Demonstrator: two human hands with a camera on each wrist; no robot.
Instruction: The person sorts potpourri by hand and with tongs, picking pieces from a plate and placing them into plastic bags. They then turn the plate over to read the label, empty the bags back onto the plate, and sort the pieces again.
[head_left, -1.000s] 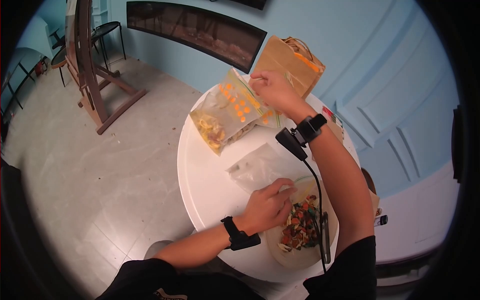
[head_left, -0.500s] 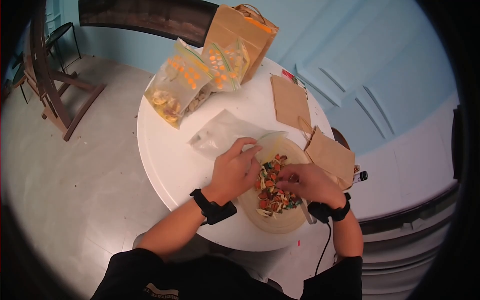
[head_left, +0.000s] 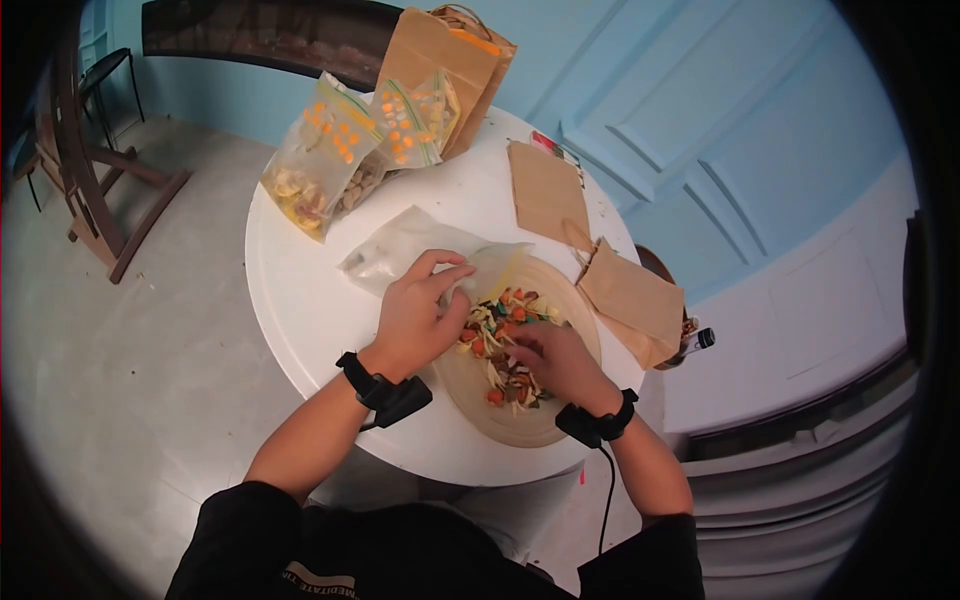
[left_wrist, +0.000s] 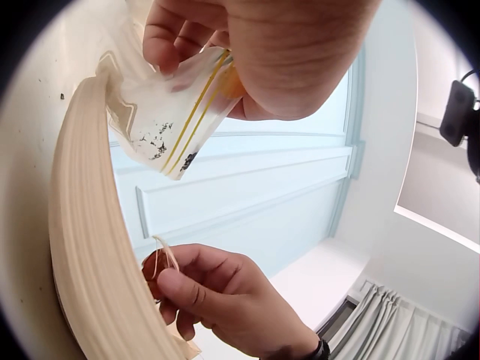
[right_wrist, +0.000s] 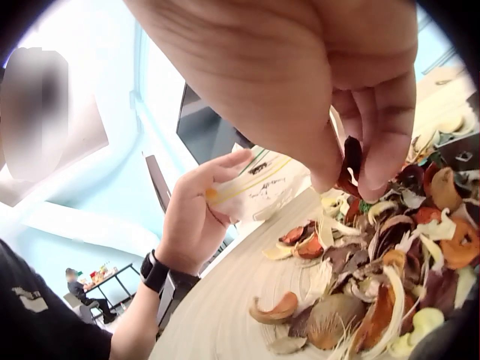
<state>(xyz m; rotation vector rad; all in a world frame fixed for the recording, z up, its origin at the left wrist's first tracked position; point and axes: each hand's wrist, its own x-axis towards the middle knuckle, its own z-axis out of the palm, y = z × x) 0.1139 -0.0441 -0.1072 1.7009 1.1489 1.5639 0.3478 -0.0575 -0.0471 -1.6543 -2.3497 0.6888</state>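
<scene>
My left hand (head_left: 415,318) grips the edge of a clear zip bag (left_wrist: 154,135), which has a yellow seal strip and lies mostly flat on the table beyond the bowl. Pressed close to the bag is a wide, pale wooden bowl (head_left: 458,410). It holds a mix of dried petals, shavings and orange-red pieces (right_wrist: 382,255). Over this mix, my right hand (head_left: 568,365) pinches a dark reddish dried piece (right_wrist: 349,166) between thumb and fingers; a thin pale strand hangs with it in the left wrist view.
Filled zip bags (head_left: 318,165) with orange dots stand at the back of the round white table (head_left: 300,330), against a large paper bag (head_left: 440,65). Along the right edge lie a flat brown paper piece (head_left: 547,190) and a small paper bag (head_left: 632,300).
My right hand has come back from the standing zip bags to the bowl and now pinches some of the dried mix. My left hand stays at the clear bag.
</scene>
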